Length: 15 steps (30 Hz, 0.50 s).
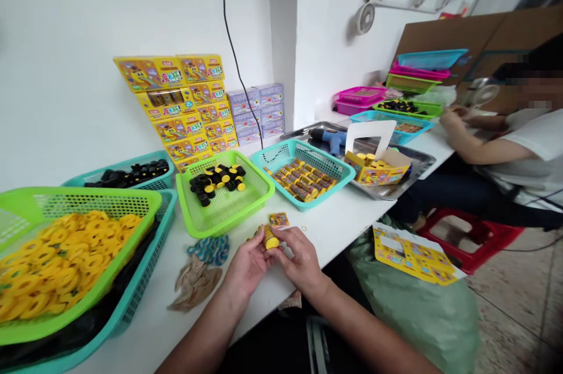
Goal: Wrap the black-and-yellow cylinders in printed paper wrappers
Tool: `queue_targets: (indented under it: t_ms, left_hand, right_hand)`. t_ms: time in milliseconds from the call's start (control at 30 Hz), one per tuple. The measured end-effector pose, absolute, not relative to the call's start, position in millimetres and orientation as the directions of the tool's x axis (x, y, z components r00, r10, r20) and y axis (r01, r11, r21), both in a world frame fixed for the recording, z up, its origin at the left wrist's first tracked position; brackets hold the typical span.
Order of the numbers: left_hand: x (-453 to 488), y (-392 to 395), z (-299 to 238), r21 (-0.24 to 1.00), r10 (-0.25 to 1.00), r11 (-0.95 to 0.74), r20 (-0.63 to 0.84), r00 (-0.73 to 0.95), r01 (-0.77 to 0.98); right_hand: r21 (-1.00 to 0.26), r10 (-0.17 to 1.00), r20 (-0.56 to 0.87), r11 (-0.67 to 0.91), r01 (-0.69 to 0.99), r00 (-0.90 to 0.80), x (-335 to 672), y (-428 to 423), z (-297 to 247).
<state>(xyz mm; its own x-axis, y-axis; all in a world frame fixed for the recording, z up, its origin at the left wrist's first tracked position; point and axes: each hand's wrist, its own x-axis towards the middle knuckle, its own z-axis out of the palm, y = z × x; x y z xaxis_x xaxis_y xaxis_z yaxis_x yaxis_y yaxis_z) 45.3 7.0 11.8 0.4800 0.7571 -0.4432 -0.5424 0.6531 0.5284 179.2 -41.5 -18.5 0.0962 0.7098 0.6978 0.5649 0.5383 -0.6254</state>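
My left hand (pixel 247 267) and my right hand (pixel 301 259) meet over the white table (pixel 334 227), both closed on a small yellow-capped tube (pixel 270 238) with a printed label. A small printed sticker (pixel 278 220) lies on the table just beyond it. Behind my hands a green basket (pixel 253 198) holds black and yellow caps (pixel 219 179). To its right a teal basket (pixel 341 177) holds several labelled tubes (pixel 302 179).
Left: a green basket of yellow rings (pixel 53 262) stacked in teal baskets, another with black parts (pixel 132 173). Crumpled gloves (pixel 196 280) lie near my left wrist. Yellow and purple boxes (pixel 185 104) stand at the wall. A metal tray holds an open yellow box (pixel 378 167). A seated person (pixel 519 151) works at right; a green bag (pixel 417 303) is below.
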Motion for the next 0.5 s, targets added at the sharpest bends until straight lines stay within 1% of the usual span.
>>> queue_targets:
  t_ms: [167, 300, 400, 500]
  left_hand:
    - [46.3, 7.8, 8.0, 0.556, 0.763, 0.646, -0.450, 0.463, -0.524]
    - [46.2, 7.4, 10.3, 0.565, 0.778, 0.628, -0.466, 0.422, -0.535]
    - [45.1, 6.1, 14.1, 0.581, 0.784, 0.620, -0.436, 0.443, -0.526]
    - [43.9, 5.0, 15.8, 0.603, 0.788, 0.611, -0.404, 0.465, -0.512]
  right_hand:
    - [-0.605, 0.708, 0.703, 0.544, 0.581, 0.069, 180.6, -40.4, -21.5]
    - [-0.608, 0.688, 0.722, 0.577, 0.545, 0.077, 180.9, -41.4, -18.6]
    - [-0.597, 0.662, 0.745, 0.612, 0.518, 0.076, 181.2, -42.5, -13.2]
    - [-0.580, 0.652, 0.755, 0.616, 0.533, 0.068, 181.6, -42.9, -9.2]
